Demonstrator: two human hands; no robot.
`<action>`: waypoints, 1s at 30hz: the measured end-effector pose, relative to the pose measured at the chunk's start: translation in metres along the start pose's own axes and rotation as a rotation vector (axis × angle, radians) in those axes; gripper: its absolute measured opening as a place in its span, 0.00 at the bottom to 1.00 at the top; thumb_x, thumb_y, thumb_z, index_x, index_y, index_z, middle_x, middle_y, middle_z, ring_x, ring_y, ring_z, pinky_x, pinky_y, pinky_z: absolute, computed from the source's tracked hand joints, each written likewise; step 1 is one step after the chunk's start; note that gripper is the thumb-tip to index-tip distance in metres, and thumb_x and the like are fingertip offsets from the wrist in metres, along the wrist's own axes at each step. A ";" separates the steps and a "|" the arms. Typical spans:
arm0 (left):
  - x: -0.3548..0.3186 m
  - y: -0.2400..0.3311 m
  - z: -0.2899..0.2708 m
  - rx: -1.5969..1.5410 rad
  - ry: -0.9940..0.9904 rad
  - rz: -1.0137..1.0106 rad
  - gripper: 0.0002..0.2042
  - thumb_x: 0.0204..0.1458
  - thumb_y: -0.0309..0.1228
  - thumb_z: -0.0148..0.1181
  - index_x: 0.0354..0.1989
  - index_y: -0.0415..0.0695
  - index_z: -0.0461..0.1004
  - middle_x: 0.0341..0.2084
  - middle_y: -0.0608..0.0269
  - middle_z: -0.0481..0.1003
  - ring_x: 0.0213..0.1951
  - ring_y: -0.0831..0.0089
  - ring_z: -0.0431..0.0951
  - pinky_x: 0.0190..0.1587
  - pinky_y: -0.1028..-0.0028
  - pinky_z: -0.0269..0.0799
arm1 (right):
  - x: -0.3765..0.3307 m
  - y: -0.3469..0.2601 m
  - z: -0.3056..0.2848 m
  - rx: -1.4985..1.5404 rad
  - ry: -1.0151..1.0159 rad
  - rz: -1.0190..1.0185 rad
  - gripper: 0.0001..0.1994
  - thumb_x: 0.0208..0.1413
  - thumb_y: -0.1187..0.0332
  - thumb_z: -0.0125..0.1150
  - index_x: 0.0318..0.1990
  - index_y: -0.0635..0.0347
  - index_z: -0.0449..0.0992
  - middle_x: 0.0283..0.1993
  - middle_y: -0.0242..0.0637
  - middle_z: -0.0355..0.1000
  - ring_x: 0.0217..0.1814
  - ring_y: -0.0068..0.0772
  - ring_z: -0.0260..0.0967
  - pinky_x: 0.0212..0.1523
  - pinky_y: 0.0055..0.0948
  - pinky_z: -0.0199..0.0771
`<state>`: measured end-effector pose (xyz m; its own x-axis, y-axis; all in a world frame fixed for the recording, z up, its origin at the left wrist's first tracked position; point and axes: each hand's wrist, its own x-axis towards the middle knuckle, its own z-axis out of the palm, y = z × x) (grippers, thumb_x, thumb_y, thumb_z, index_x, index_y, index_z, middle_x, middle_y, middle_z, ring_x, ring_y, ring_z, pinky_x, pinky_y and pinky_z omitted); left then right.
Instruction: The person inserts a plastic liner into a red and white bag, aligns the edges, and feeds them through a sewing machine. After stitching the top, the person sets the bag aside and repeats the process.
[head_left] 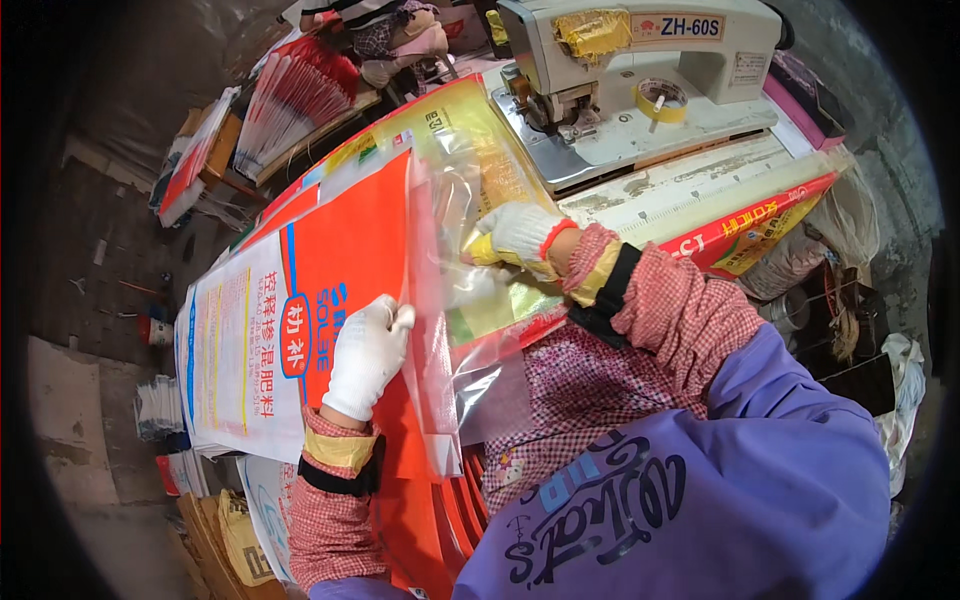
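Observation:
A large woven sack, red and white with blue print, lies flat in front of me on the left. My left hand, in a white knit glove, is closed on the sack's right edge, fingers curled. A clear plastic liner runs along that edge and spreads to the right. The fingers of my right hand, in a white glove with a yellow palm, are pinched on this film. Beneath the liner rests a yellow and green printed sack. The right fingertips are partly hidden.
A white sewing machine stands at the back right, a roll of tape on its bed. Folded red and white sacks are stacked at the far left, near another person's hand and sleeve. More red sacks lie by my lap.

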<state>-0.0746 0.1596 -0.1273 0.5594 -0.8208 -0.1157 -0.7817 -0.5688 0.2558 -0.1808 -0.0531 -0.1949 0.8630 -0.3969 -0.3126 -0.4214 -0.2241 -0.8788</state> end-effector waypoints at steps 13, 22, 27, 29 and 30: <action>0.009 -0.029 -0.058 -1.246 0.410 0.008 0.09 0.60 0.34 0.53 0.32 0.42 0.73 0.26 0.69 0.73 0.26 0.80 0.70 0.32 0.78 0.67 | -0.002 -0.037 0.017 -0.680 0.215 -0.400 0.12 0.52 0.61 0.53 0.34 0.56 0.80 0.36 0.47 0.77 0.41 0.49 0.75 0.40 0.43 0.74; -0.013 -0.022 -0.073 -1.044 0.504 0.094 0.06 0.56 0.31 0.58 0.31 0.44 0.71 0.25 0.71 0.73 0.23 0.87 0.65 0.28 0.84 0.58 | -0.075 -0.086 0.030 -0.509 0.505 -1.145 0.12 0.49 0.68 0.55 0.42 0.60 0.73 0.42 0.46 0.71 0.46 0.48 0.70 0.46 0.42 0.70; -0.032 -0.005 -0.081 -0.850 0.570 0.081 0.05 0.55 0.28 0.57 0.32 0.42 0.69 0.25 0.68 0.73 0.27 0.84 0.68 0.32 0.83 0.64 | -0.003 -0.102 0.046 -0.153 0.340 -0.711 0.12 0.48 0.63 0.51 0.36 0.57 0.78 0.37 0.50 0.75 0.41 0.50 0.74 0.42 0.42 0.74; -0.048 -0.010 -0.089 -0.810 0.624 0.085 0.04 0.55 0.26 0.57 0.31 0.42 0.68 0.24 0.68 0.72 0.27 0.84 0.68 0.32 0.82 0.64 | 0.051 -0.086 0.022 0.034 0.172 -0.223 0.17 0.53 0.56 0.49 0.41 0.59 0.75 0.37 0.46 0.76 0.36 0.47 0.75 0.36 0.45 0.74; -0.054 -0.013 -0.092 -0.812 0.650 0.093 0.04 0.55 0.25 0.56 0.31 0.42 0.67 0.24 0.68 0.72 0.27 0.83 0.69 0.31 0.82 0.64 | 0.067 -0.073 0.020 0.568 0.273 -0.053 0.20 0.55 0.52 0.49 0.42 0.59 0.74 0.38 0.46 0.75 0.35 0.45 0.74 0.33 0.46 0.73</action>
<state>-0.0692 0.2162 -0.0366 0.7352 -0.5360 0.4149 -0.5434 -0.1002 0.8335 -0.0866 -0.0458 -0.1584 0.7449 -0.6277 -0.2261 -0.1015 0.2283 -0.9683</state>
